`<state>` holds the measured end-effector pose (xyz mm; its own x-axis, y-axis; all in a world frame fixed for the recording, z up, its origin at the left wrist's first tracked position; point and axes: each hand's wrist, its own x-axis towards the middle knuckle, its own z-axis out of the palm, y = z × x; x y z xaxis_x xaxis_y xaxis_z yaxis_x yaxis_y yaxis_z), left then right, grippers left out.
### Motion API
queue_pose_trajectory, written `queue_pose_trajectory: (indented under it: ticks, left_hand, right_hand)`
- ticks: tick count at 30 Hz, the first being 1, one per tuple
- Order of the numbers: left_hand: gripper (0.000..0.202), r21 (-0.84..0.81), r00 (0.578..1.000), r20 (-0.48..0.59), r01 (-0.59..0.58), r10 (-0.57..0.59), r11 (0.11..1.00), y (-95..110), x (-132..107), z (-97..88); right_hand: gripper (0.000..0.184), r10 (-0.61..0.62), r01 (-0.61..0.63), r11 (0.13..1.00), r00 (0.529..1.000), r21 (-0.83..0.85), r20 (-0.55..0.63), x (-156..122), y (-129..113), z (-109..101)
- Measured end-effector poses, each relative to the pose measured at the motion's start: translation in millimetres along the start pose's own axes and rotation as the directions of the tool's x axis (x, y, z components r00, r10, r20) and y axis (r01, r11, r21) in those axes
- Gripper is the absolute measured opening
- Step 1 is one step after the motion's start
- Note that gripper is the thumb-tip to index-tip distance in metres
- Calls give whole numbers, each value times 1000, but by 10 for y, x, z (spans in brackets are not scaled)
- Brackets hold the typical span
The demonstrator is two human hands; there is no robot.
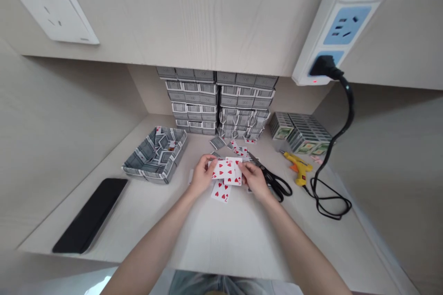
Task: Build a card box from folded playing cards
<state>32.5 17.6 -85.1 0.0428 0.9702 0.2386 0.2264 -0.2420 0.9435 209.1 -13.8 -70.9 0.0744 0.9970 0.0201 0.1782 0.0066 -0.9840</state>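
My left hand pinches a heart-suit playing card held sideways. My right hand grips another heart card, upright, with a 5 at its lower corner. The two cards overlap between my hands, above the table. Under them a seven of hearts lies face up. Just beyond my fingers are several loose cards, some face up and some face down. Black-handled scissors lie right beside my right hand, their blades pointing away from me.
Left stands an open box made of cards with cards inside, near a black phone-like slab. Stacked card-built blocks line the back. Right are packed card boxes, a yellow glue gun and its black cord, plugged into a power strip.
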Motion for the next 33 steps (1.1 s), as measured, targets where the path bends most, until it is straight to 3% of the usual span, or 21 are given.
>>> queue_pose_trajectory:
  ticks: [4,9,13,18,23,26,33]
  left_hand:
    - [29,42,997,80,-18,15,999,22,-39,21]
    - [31,182,999,49,-18,9,983,51,-49,37]
    - [33,155,997,83,-21,8,988,65,-50,42]
    - [21,-94,988,152,48,-34,994,82,-55,49]
    - [28,-310,983,57,183,-174,933,99,-25,49]
    - [32,-416,974,77,226,-214,881,114,-33,63]
    - [26,-317,962,228,217,-147,923,185,-122,93]
  right_hand:
    - [36,98,-131,949,987,287,128,-46,-10,118]
    - [41,131,-209,866,972,454,197,-53,-13,193]
    - [37,80,-152,910,977,387,196,-61,-21,173]
    - [33,96,-162,921,976,355,197,-77,-64,141]
    - [28,66,-140,927,974,349,215,-69,-109,104]
    - [25,22,-77,943,985,323,170,-48,-80,96]
    - [29,30,-57,887,997,458,66,10,-6,86]
